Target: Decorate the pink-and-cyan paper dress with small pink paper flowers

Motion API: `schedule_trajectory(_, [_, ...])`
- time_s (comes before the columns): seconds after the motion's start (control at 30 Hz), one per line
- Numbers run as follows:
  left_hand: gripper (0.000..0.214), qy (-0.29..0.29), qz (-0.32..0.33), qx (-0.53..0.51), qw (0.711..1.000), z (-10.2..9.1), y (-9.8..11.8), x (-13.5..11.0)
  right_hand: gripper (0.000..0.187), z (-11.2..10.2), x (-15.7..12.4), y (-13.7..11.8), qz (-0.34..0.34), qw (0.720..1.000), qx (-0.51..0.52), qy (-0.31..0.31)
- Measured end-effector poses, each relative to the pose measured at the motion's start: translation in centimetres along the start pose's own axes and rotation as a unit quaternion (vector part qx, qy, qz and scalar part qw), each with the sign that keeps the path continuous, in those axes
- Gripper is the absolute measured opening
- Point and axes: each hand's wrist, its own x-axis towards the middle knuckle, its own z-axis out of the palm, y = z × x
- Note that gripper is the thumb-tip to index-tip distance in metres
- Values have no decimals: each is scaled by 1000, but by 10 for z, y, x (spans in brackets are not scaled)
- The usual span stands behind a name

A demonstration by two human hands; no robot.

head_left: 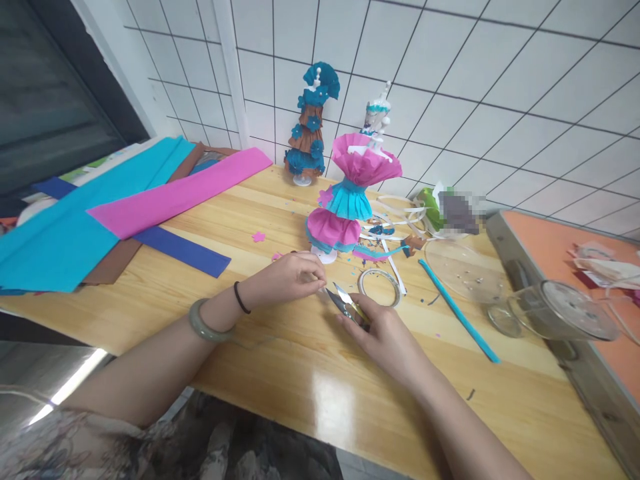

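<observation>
My right hand (387, 333) is closed around a pair of small thread snips (341, 303), whose blades stand apart and point up and left. Just left of the blade tips, my left hand (290, 275) is pinched shut; whatever its fingertips hold is too small to make out. Behind both hands stands a doll-sized dress form (377, 143) with tiered pink and turquoise crepe-paper skirts (350, 200). A roll of narrow tape (363, 293) lies beyond the right hand. Near the left wrist are small pink paper flowers (259, 237).
Coloured crepe-paper sheets (180, 193) are piled at the left. A second form in a blue and brown paper dress (306, 133) stands by the tiled wall. On the right lie a turquoise strip (460, 311), a clear lid with beads (463, 270) and a clear container (543, 310).
</observation>
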Motion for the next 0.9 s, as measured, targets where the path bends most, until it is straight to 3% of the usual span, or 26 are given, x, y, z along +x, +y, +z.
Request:
schedule_trajectory(0.17, [18, 48, -108, -47, 992, 0, -4, -2, 35, 1, 3, 6, 0, 999, 33, 13])
schedule_trajectory(0.27, [22, 38, -156, -113, 981, 2, -6, -2, 36, 2, 3, 8, -15, 997, 67, 26])
schedule_trajectory(0.4, [22, 15, -154, -156, 976, 4, -3, -2, 37, 2, 2, 8, -32, 993, 114, 13])
schedule_trajectory(0.6, [21, 26, -142, -101, 984, 1, 2, -1, 43, 1, 2, 8, 30, 979, 198, -45])
schedule_trajectory(0.77, [19, -51, -142, -69, 986, 3, 0, -2, 44, 1, 1, 7, 55, 963, 252, -83])
schedule_trajectory(0.9, [17, -59, -178, -95, 978, 5, -2, -4, 46, 1, 3, 7, 79, 960, 262, -53])
